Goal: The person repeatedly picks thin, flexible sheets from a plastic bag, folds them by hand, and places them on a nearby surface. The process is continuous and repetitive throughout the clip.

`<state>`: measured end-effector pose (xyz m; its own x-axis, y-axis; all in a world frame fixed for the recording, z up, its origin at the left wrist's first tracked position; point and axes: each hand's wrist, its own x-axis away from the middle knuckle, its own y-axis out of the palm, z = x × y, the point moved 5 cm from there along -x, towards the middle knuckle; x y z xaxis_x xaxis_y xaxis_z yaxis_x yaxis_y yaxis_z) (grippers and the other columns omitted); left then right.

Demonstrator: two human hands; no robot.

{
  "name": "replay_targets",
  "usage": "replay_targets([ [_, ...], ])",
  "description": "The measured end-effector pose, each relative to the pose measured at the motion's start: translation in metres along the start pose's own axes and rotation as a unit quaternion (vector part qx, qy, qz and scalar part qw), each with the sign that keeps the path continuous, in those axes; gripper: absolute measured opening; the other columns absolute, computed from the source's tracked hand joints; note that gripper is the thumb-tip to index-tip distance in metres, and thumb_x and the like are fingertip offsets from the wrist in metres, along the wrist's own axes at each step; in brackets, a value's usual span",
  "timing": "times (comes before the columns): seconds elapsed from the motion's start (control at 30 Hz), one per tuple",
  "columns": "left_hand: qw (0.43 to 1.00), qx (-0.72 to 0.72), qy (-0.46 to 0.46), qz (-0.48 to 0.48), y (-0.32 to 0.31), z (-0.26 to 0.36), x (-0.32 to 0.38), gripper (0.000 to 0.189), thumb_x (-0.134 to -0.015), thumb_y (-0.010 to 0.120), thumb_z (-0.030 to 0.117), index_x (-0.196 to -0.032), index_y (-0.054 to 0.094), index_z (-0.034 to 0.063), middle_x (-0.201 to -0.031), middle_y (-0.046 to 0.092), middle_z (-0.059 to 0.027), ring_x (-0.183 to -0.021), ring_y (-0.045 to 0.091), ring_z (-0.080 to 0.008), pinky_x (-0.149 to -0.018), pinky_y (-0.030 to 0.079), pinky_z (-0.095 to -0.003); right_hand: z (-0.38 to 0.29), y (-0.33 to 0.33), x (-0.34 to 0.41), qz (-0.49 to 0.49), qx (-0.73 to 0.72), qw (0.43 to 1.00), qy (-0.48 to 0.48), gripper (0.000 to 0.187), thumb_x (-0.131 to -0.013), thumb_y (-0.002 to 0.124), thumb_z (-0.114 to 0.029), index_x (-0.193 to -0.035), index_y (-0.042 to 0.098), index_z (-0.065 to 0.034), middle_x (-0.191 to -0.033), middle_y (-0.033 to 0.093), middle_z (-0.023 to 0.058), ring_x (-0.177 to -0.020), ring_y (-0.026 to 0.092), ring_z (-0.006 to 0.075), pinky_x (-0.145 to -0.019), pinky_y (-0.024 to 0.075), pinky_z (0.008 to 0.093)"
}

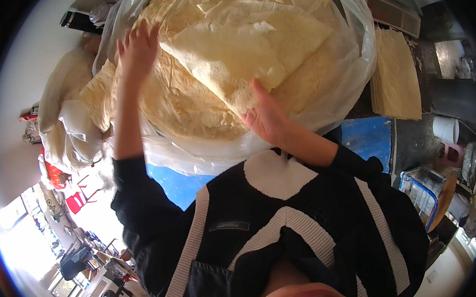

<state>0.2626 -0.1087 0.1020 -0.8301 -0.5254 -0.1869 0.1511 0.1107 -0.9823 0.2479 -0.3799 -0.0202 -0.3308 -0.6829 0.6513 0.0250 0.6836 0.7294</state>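
Observation:
A large heap of thin, pale yellow sheets (192,101), of a material I cannot tell, lies in a clear plastic bag or liner (346,89). On top is a folded, lighter sheet (243,48) with a pointed near corner. My right hand (266,113) is at that corner, thumb on the sheet's upper side and fingers curled at its edge. Over the left part of the heap is my left hand (140,46), its fingers spread, near the folded sheet's left tip; whether it touches the heap is unclear.
A stack of flat yellowish sheets (397,76) lies at the right. White plastic bags (71,123) stand at the left, beside the heap. Blue surface (367,139) shows below the plastic. Farther right are a white bucket (445,129) and a blue-framed cart (421,194); a red chair (75,202) is at lower left.

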Motion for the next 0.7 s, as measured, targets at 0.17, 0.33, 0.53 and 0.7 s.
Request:
replay_targets([
  [0.17, 0.978, 0.056, 0.199, 0.036, 0.063, 0.096, 0.113, 0.080, -0.092, 0.052, 0.063, -0.156, 0.034, 0.0188, -0.165, 0.020, -0.0138, -0.152, 0.013, -0.0388, -0.120, 0.005, -0.0589, -0.011, -0.006, 0.004, -0.027, -0.017, 0.999, -0.011, 0.035, -0.104, 0.053, -0.032, -0.133, 0.049, -0.0128, -0.133, 0.055, 0.0036, -0.118, 0.056, 0.0161, -0.095, 0.0501, 0.0343],
  [0.33, 0.983, 0.108, 0.148, 0.004, 0.075, 0.113, 0.113, 0.087, -0.089, 0.055, 0.065, -0.155, 0.034, 0.0126, -0.159, 0.027, -0.0250, -0.151, 0.017, -0.0394, -0.121, 0.008, -0.0565, -0.079, -0.010, 0.025, -0.003, 0.188, 0.954, -0.234, 0.038, -0.096, 0.063, -0.011, -0.131, 0.052, -0.0074, -0.128, 0.058, 0.0104, -0.113, 0.059, 0.0212, -0.096, 0.0504, 0.0354],
  [0.53, 0.979, 0.126, 0.114, -0.109, 0.068, 0.098, 0.078, 0.086, -0.087, 0.057, 0.066, -0.151, 0.040, 0.0096, -0.155, 0.036, -0.0227, -0.149, 0.023, -0.0390, -0.121, 0.012, -0.0547, -0.112, 0.025, 0.015, -0.096, 0.799, 0.272, -0.527, 0.052, -0.096, 0.061, -0.018, -0.145, 0.046, -0.0099, -0.153, 0.044, 0.0050, -0.144, 0.036, 0.0259, -0.117, 0.0316, 0.0404],
  [0.7, 0.976, -0.025, 0.155, 0.148, 0.072, 0.070, 0.059, 0.074, -0.094, 0.062, 0.049, -0.147, 0.041, 0.0026, -0.139, 0.050, -0.0199, -0.128, 0.048, -0.0371, -0.110, 0.033, -0.0550, -0.114, 0.005, -0.010, -0.082, 0.838, 0.223, -0.492, 0.061, -0.095, 0.061, -0.037, -0.147, 0.045, -0.0086, -0.154, 0.042, 0.0045, -0.146, 0.032, 0.0292, -0.120, 0.0258, 0.0472],
])
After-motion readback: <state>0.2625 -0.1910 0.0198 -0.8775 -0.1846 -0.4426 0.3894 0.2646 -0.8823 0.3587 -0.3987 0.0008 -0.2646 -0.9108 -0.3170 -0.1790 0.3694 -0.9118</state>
